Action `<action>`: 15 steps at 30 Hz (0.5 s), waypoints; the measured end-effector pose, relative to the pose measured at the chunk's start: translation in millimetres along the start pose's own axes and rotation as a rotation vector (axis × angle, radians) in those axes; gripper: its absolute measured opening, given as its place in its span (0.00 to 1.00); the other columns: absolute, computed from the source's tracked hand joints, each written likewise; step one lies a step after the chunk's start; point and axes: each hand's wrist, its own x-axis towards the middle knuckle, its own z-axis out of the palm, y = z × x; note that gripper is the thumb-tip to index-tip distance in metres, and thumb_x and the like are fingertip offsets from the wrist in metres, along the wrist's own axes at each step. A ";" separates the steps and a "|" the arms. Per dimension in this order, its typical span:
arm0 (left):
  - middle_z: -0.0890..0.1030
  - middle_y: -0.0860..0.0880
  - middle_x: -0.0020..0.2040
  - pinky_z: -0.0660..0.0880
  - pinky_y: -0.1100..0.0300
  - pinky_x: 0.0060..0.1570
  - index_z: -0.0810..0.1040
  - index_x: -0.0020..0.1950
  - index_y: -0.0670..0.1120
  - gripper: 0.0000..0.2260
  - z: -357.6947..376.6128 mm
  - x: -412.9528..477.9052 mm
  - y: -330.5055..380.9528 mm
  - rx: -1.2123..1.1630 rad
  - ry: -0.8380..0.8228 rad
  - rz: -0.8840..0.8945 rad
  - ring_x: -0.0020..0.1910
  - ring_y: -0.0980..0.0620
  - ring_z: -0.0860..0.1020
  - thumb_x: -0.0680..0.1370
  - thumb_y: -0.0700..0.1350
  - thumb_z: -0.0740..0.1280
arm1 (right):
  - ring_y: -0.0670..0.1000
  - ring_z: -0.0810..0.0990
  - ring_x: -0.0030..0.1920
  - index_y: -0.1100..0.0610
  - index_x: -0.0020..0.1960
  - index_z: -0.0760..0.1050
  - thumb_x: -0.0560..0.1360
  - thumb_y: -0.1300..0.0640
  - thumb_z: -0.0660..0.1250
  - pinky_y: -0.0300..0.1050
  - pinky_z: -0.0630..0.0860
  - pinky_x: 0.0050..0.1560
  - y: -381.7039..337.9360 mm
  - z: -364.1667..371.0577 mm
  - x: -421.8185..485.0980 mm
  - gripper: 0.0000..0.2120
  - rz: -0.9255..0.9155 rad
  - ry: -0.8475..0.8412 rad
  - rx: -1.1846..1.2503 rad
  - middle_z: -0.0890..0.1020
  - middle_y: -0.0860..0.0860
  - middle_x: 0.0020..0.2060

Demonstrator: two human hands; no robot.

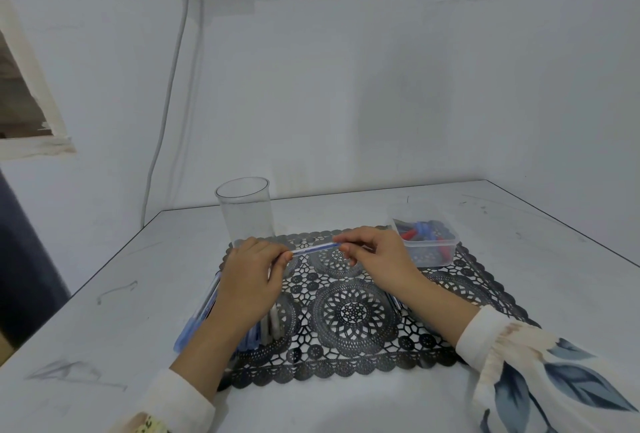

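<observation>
The pen (313,248) lies left to right above the mat (353,311). The left hand (249,277) pinches its left end, the right hand (377,256) its right end.

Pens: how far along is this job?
Early, by the look of it. Done: nothing to show, the clear cup stands empty. In hand: the left hand and right hand pinch the two ends of one pen above the mat. Left: a pile of pens by the left forearm, plus red and blue pieces in the tub.
</observation>
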 end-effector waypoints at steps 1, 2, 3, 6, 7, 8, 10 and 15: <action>0.79 0.56 0.38 0.66 0.56 0.40 0.81 0.44 0.49 0.18 0.3 0.2 0.9 -0.007 -0.004 0.000 0.39 0.56 0.69 0.77 0.54 0.54 | 0.42 0.77 0.32 0.48 0.46 0.81 0.74 0.66 0.67 0.41 0.81 0.41 0.6 -0.7 -0.5 0.12 0.001 0.002 0.008 0.81 0.46 0.35; 0.79 0.56 0.38 0.66 0.56 0.40 0.81 0.44 0.49 0.18 -0.4 -0.1 0.3 -0.010 -0.007 0.001 0.39 0.56 0.69 0.77 0.54 0.54 | 0.43 0.77 0.32 0.48 0.45 0.80 0.74 0.66 0.67 0.43 0.81 0.41 0.6 0.2 -0.4 0.13 0.004 0.003 0.016 0.81 0.46 0.34; 0.80 0.56 0.38 0.67 0.56 0.40 0.81 0.45 0.49 0.18 -0.1 0.1 0.9 -0.012 -0.010 0.004 0.39 0.56 0.70 0.77 0.54 0.54 | 0.42 0.77 0.32 0.48 0.45 0.80 0.74 0.66 0.67 0.43 0.81 0.41 1.2 -0.2 -0.7 0.13 0.006 0.012 0.015 0.81 0.46 0.34; 0.80 0.56 0.39 0.67 0.56 0.39 0.81 0.45 0.49 0.17 -1.3 -0.2 1.5 -0.011 -0.008 0.005 0.39 0.56 0.69 0.77 0.54 0.54 | 0.41 0.77 0.32 0.49 0.47 0.81 0.74 0.66 0.67 0.40 0.80 0.40 2.1 -0.2 -0.1 0.12 -0.005 0.035 -0.005 0.82 0.46 0.36; 0.80 0.55 0.39 0.67 0.56 0.39 0.81 0.45 0.49 0.17 -1.6 -0.1 1.9 -0.012 -0.006 0.004 0.39 0.56 0.69 0.77 0.54 0.54 | 0.41 0.77 0.32 0.50 0.47 0.81 0.74 0.66 0.67 0.39 0.80 0.40 2.2 -0.5 0.1 0.11 -0.007 0.038 0.000 0.82 0.46 0.36; 0.80 0.55 0.39 0.67 0.56 0.39 0.81 0.45 0.49 0.18 -1.9 0.0 2.1 -0.013 -0.008 0.005 0.40 0.56 0.69 0.77 0.54 0.54 | 0.42 0.77 0.32 0.50 0.47 0.81 0.74 0.66 0.68 0.39 0.79 0.39 2.3 -0.5 0.1 0.11 -0.010 0.035 0.009 0.82 0.46 0.36; 0.80 0.55 0.39 0.67 0.57 0.40 0.81 0.45 0.49 0.18 -1.9 0.3 2.7 -0.019 -0.020 0.007 0.40 0.55 0.70 0.77 0.54 0.54 | 0.43 0.78 0.32 0.49 0.46 0.81 0.74 0.66 0.68 0.37 0.79 0.40 2.7 -0.2 -0.3 0.12 -0.023 0.019 0.024 0.82 0.47 0.35; 0.79 0.55 0.39 0.66 0.58 0.41 0.81 0.45 0.48 0.18 -2.7 0.5 4.2 -0.035 -0.036 0.001 0.40 0.55 0.70 0.77 0.54 0.53 | 0.44 0.78 0.32 0.47 0.48 0.80 0.73 0.67 0.68 0.38 0.79 0.42 4.7 1.4 -0.7 0.14 -0.058 0.010 0.043 0.82 0.48 0.37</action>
